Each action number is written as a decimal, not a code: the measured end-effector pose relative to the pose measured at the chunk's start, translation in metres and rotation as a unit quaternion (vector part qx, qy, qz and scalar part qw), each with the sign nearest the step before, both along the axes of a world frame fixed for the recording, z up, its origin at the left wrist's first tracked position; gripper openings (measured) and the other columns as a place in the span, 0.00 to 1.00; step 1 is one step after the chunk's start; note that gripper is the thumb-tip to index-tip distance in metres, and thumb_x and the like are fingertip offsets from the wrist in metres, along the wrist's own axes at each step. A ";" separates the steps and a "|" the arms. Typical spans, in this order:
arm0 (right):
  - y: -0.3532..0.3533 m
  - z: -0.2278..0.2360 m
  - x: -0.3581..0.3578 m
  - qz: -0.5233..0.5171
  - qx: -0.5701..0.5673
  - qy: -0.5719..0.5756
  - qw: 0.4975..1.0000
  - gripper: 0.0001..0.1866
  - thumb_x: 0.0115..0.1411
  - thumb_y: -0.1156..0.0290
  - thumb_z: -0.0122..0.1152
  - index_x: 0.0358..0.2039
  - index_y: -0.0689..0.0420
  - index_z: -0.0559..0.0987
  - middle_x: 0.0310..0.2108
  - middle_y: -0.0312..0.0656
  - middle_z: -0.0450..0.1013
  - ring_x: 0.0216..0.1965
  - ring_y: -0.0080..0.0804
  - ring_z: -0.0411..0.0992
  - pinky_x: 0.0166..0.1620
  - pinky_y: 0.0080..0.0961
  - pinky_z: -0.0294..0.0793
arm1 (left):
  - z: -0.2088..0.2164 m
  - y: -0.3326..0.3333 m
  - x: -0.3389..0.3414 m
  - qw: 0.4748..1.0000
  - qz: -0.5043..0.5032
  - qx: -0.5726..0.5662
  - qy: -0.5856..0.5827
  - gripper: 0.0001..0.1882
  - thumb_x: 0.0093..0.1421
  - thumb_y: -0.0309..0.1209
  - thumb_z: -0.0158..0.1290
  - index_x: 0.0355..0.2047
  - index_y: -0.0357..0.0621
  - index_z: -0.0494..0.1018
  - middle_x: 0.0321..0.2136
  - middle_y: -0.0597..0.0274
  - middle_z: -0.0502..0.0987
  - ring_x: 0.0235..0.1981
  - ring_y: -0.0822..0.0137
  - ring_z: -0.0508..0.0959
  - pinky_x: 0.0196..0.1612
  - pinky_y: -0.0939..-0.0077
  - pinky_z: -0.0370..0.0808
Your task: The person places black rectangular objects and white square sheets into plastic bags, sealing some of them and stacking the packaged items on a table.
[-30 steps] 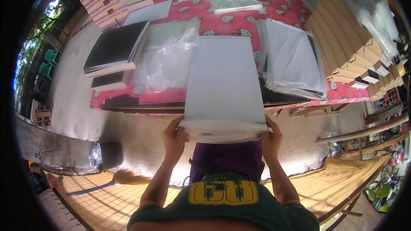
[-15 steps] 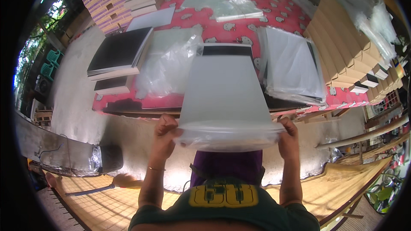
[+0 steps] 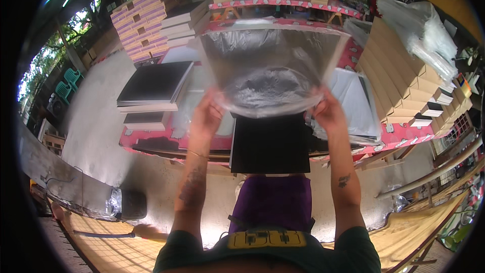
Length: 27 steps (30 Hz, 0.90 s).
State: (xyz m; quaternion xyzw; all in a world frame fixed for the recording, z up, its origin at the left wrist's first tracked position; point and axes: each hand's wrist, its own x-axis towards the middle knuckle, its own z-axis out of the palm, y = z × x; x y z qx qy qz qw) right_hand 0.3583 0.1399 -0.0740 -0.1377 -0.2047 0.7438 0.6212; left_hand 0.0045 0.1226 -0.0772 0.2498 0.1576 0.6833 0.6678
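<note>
My left hand and my right hand each pinch a near corner of a clear plastic bag. Stretched between them, the bag is raised over the table, with a glossy, rounded sag along its near side. Some of it is smeared by motion. Below the bag and between my forearms, a flat black board juts over the table's front edge; its far part is hidden. To the right, beside my right hand, lies a pile of white sheets in clear plastic.
A pink patterned cloth covers the table. Black-topped stacks of boards stand on the left, with striped blocks behind. Folded brown cardboard leans at right under loose plastic. A broom lies low at left.
Both hands have moved up and away from me, raising the plastic. The pale sheet in front of me no longer shows there; a black board is now uncovered at the table edge.
</note>
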 end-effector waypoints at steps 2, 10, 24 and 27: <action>0.016 -0.051 -0.004 -0.018 -0.107 -0.050 0.993 0.05 0.63 0.67 0.50 0.34 0.51 0.73 0.33 0.31 0.74 0.41 0.28 0.72 0.47 0.35 0.70 | -0.060 0.017 -0.009 0.998 -0.017 -0.058 0.021 0.12 0.60 0.28 0.51 0.45 0.42 0.69 0.38 0.61 0.76 0.35 0.66 0.76 0.42 0.76 0.73; 0.013 -0.118 -0.019 0.000 -0.094 -0.125 0.988 0.06 0.62 0.67 0.50 0.31 0.53 0.74 0.29 0.38 0.73 0.37 0.30 0.72 0.46 0.38 0.69 | -0.094 0.012 0.000 0.872 0.189 0.057 0.449 0.13 0.60 0.31 0.53 0.43 0.37 0.71 0.30 0.65 0.76 0.32 0.71 0.73 0.41 0.77 0.69; -0.033 -0.018 -0.016 -0.210 0.090 0.035 0.973 0.26 0.59 0.57 0.58 0.53 0.56 0.65 0.51 0.47 0.67 0.52 0.40 0.66 0.59 0.44 0.62 | 0.029 0.026 0.110 0.939 0.166 0.123 0.276 0.16 0.63 0.39 0.51 0.40 0.38 0.70 0.32 0.69 0.72 0.32 0.78 0.67 0.38 0.82 0.65; -0.010 -0.011 0.004 -0.352 0.105 0.032 0.929 0.21 0.62 0.66 0.55 0.53 0.61 0.65 0.50 0.49 0.68 0.51 0.38 0.68 0.56 0.42 0.67 | 0.011 0.029 0.131 0.892 0.063 0.109 0.434 0.18 0.64 0.43 0.49 0.39 0.39 0.71 0.31 0.70 0.75 0.33 0.79 0.71 0.40 0.81 0.70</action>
